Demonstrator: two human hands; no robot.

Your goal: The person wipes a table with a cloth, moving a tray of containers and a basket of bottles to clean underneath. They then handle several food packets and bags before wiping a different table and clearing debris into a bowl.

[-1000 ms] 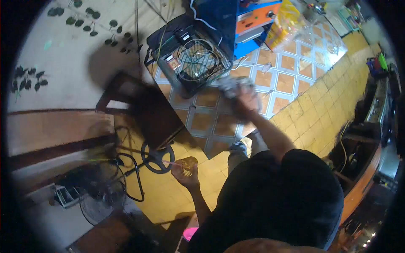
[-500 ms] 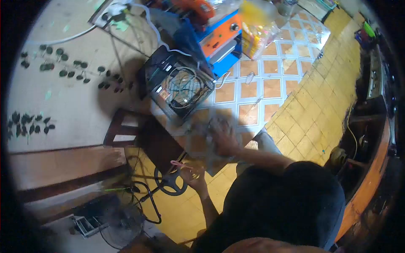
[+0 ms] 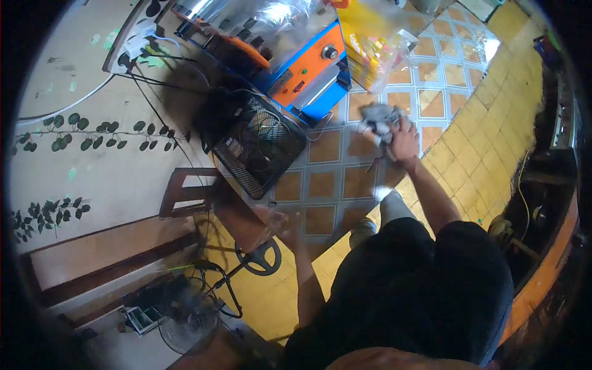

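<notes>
My right hand presses a crumpled grey cloth onto the checkered tabletop, its fingers bunched over the near side of the cloth. Off the table's near left corner, above the brown chair seat, is my left hand. Motion smears its fingers, and a pale see-through shape by them is too blurred to name. A black mesh basket with cables and small items inside lies on the table between my hands and the wall.
Behind the basket stands a blue and orange machine with a knob, beside a yellow plastic bag. A power strip is at the wall. Below left are a fan and a black wheel. Yellow floor tiles run along the right.
My right hand has slid the cloth away and to the right across the tabletop. My left hand has risen towards the chair seat; the pink loop it had is no longer distinct.
</notes>
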